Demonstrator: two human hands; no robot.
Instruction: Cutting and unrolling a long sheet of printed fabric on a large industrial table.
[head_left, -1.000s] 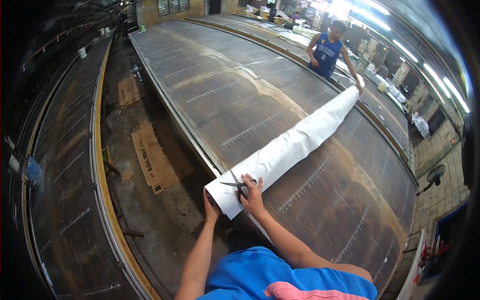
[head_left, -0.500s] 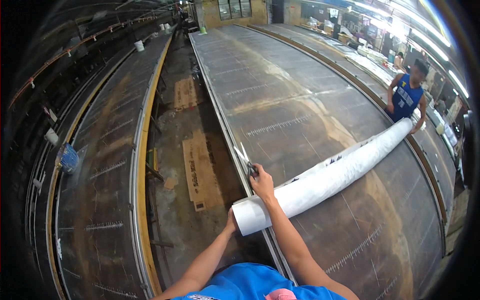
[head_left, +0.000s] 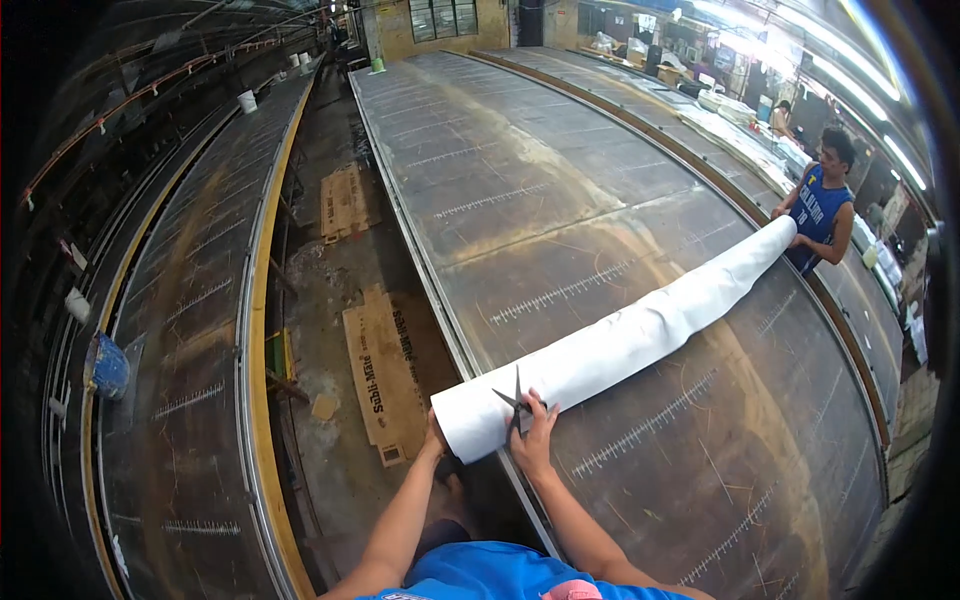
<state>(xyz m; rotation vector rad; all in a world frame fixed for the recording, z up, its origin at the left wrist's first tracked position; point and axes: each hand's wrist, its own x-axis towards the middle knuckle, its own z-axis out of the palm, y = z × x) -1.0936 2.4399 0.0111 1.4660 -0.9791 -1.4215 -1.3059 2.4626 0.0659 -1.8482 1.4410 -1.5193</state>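
Note:
A long white roll of sheet material (head_left: 610, 350) spans the dark worktable at a slant; whether it is cloth or paper I cannot tell. At its near end, my left hand (head_left: 434, 437) grips the roll's rim, its fingers partly hidden. In my right hand (head_left: 536, 435) is a pair of scissors (head_left: 514, 397) with black handles and spread blades. The blades lie over the white surface, and the hand is against the roll's near side. Across the table, a person in a blue sleeveless shirt (head_left: 822, 212) holds the roll's far end with both hands.
The long table (head_left: 540, 210) has a metal rail (head_left: 405, 215) along its left edge. Left of it, an aisle holds flattened cardboard (head_left: 385, 385). Another long table (head_left: 185, 330) stands beyond, with a blue-stained bucket (head_left: 108, 366) by its outer edge.
The roll has come nearer to me and its dark marks no longer show. My right hand has moved from beyond the roll to its near side with the scissors. The other person stands more upright.

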